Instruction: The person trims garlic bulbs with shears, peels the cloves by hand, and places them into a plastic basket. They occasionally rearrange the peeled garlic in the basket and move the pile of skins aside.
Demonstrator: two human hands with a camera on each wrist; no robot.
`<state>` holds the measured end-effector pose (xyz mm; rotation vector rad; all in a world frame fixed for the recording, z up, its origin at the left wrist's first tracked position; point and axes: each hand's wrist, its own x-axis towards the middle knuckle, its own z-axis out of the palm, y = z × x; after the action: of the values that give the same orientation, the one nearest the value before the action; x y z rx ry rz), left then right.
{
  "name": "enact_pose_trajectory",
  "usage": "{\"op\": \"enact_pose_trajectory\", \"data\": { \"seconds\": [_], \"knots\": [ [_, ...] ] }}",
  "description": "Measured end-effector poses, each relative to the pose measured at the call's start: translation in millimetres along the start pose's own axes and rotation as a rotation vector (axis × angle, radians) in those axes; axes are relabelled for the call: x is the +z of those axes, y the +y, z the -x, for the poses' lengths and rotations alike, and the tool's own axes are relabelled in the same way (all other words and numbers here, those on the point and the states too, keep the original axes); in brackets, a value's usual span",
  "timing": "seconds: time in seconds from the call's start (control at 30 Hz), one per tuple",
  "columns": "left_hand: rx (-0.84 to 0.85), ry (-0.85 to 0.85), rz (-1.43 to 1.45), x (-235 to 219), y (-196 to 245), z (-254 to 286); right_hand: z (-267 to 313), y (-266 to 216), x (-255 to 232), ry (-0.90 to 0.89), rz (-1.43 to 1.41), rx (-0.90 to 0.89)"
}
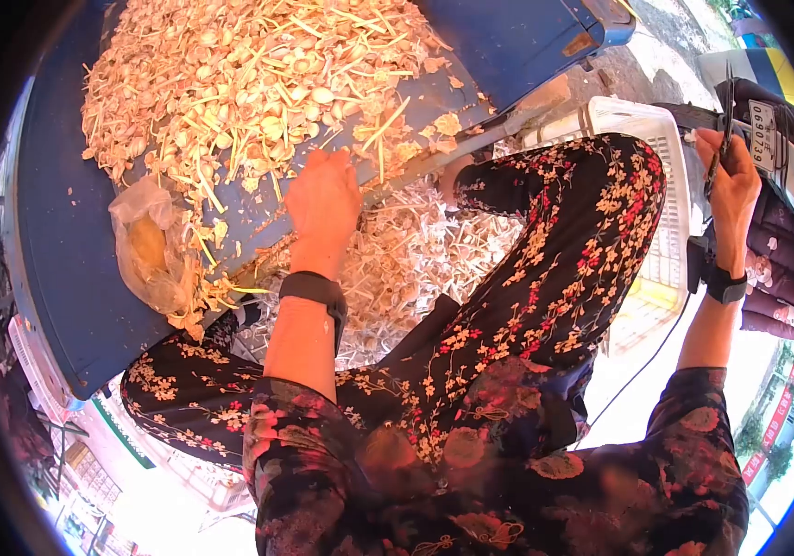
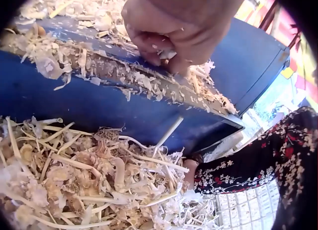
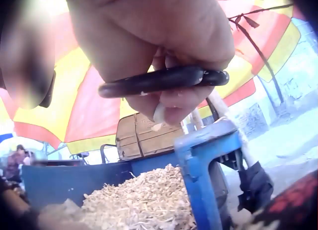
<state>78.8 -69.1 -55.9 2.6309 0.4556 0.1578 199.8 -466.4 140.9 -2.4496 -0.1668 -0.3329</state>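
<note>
My left hand [image 1: 323, 199] is over the edge of the blue table, beside a heap of garlic [image 1: 230, 83] with loose stalks and papery skins. In the left wrist view its fingers are curled and pinch a small white garlic piece [image 2: 167, 54]. Out to the right, my right hand [image 1: 732, 181] is raised above a white basket and holds scissors [image 1: 728, 107], the blades pointing up and away. The right wrist view shows the black scissor handles [image 3: 154, 81] across the fingers, with a white garlic clove [image 3: 159, 113] at the fingertips.
The blue table [image 1: 54, 269] carries a clear plastic bag [image 1: 149, 246] near its front left. Cut stalks and skins [image 2: 89, 180] lie piled below the edge, between the legs in floral trousers [image 1: 592, 222]. The white basket [image 1: 680, 176] stands at the right. A striped umbrella [image 3: 94, 111] spreads overhead.
</note>
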Motion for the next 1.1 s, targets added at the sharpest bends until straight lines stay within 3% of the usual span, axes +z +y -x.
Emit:
{"op": "enact_pose_trajectory", "data": {
  "seconds": [0.03, 0.07, 0.13, 0.17, 0.23, 0.33, 0.4, 0.43, 0.47, 0.6, 0.77, 0.87, 0.97, 1.07, 1.1],
  "knots": [
    [-0.004, -0.005, -0.02, -0.7, 1.9, -0.3, 5.2, 24.3, -14.6, 0.074, 0.405, 0.012],
    [0.038, 0.03, 0.016, -0.3, 0.2, -1.5, 11.7, 52.9, -25.4, 0.119, 0.52, -0.027],
    [0.117, 0.088, 0.084, 3.2, -10.8, 0.8, 23.7, 42.8, -15.7, 0.115, 0.388, 0.001],
    [-0.025, 0.041, 0.273, 5.3, -15.3, 3.3, 25.1, 28.8, -4.4, 0.052, 0.207, 0.051],
    [-0.308, -0.045, 0.656, 7.7, -20.2, 3.4, 21.5, -25.9, 36.2, -0.148, -0.096, 0.038],
    [-0.703, -0.046, 1.239, -5.2, -16.7, 15.2, 4.9, -96.6, 122.7, -0.515, -0.273, -0.275],
    [-0.687, -0.019, 1.536, -9.7, -20.0, 24.5, -6.3, -127.7, 202.9, -0.661, -0.313, -0.49],
    [-0.674, -0.001, 1.688, -11.5, -23.4, 28.5, -5.0, -146.1, 227.3, -0.845, -0.264, -0.394],
    [-0.666, 0.005, 1.731, -15.0, -24.9, 30.3, -6.8, -149.1, 264.4, -0.81, -0.16, -0.608],
    [-0.631, -0.009, 1.856, -31.1, -38.6, 41.1, 2.6, -147.8, 343.5, -0.587, 0.201, -0.79],
    [-0.616, -0.006, 1.913, -25.4, -50.5, 38.9, 3.1, -138.1, 348.5, -0.61, 0.279, -0.853],
    [-0.613, -0.022, 1.896, -19.4, -47.6, 34.3, 13.2, -146.9, 340.5, -0.61, 0.262, -0.789],
    [-0.606, -0.016, 1.838, -25.1, -35.8, 32.3, 20.8, -166.4, 326.1, -0.779, -0.033, -0.527],
    [-0.574, -0.016, 1.777, -22.9, -29.2, 30.1, 32.1, -187.2, 310.6, -1.018, -0.268, -0.461],
    [-0.573, -0.014, 1.743, -21.9, -26.9, 30.7, 33.1, -190.4, 307.8, -1.0, -0.246, -0.656]
  ]
}}
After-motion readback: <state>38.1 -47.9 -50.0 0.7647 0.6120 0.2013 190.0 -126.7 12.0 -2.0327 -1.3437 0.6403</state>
